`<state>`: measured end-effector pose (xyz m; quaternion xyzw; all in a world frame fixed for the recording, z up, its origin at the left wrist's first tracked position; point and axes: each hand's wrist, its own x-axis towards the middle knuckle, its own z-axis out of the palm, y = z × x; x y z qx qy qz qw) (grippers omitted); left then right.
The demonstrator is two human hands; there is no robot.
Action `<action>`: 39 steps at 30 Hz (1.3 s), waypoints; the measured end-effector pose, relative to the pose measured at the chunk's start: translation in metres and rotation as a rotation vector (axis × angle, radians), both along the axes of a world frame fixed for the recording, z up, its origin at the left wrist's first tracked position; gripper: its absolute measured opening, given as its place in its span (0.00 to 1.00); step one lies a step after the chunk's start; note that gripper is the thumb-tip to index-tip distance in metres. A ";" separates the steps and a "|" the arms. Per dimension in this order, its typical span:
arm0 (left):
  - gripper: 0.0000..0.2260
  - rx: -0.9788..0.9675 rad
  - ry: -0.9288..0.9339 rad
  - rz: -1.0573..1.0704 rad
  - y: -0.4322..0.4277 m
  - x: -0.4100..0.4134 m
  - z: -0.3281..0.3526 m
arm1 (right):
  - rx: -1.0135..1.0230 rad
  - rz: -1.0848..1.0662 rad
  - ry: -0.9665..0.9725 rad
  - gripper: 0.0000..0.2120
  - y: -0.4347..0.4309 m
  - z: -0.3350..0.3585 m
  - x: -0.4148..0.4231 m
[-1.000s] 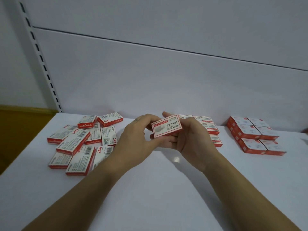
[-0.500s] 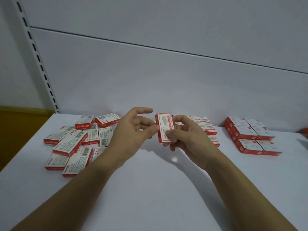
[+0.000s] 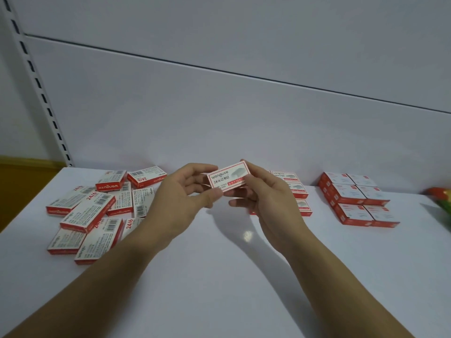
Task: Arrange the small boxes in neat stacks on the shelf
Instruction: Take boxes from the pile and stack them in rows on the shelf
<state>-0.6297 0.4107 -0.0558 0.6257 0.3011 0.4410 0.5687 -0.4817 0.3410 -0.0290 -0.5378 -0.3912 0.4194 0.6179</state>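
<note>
A staple box point(image 3: 228, 178) is held above the shelf point(image 3: 219, 276), pinched at one end by thumb and fingers of the left hand point(image 3: 180, 203) and gripped at the other by curled fingers of the right hand point(image 3: 268, 203), between scattered boxes point(image 3: 92, 211) and neat stacks point(image 3: 358, 198).

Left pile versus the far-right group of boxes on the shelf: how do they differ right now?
The left pile lies scattered at mixed angles, some boxes overlapping; the far-right group sits squared up in aligned rows. The left pile mostly shows barcode and fine-print faces; the far-right group shows matching white tops. Both are red-and-white boxes resting on the white shelf.
</note>
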 end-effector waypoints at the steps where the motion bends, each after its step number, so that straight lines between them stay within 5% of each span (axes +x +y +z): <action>1: 0.16 0.001 -0.027 0.024 0.002 -0.001 0.000 | -0.003 -0.032 -0.056 0.14 0.000 0.000 0.001; 4: 0.16 0.018 -0.046 0.062 0.002 0.000 0.002 | 0.011 -0.045 -0.251 0.21 -0.002 -0.001 0.008; 7: 0.16 0.027 -0.062 0.076 0.000 0.003 0.001 | 0.048 -0.008 -0.680 0.26 -0.004 0.000 0.015; 14: 0.19 0.199 0.101 0.106 -0.010 0.011 -0.004 | 0.100 -0.035 -1.368 0.20 -0.011 0.017 0.033; 25: 0.21 0.779 0.885 0.111 -0.016 0.017 -0.026 | -0.295 0.047 -1.261 0.14 -0.021 0.017 0.091; 39: 0.20 0.738 0.912 0.071 -0.011 0.013 -0.030 | -0.434 0.017 -1.449 0.13 -0.009 0.005 0.082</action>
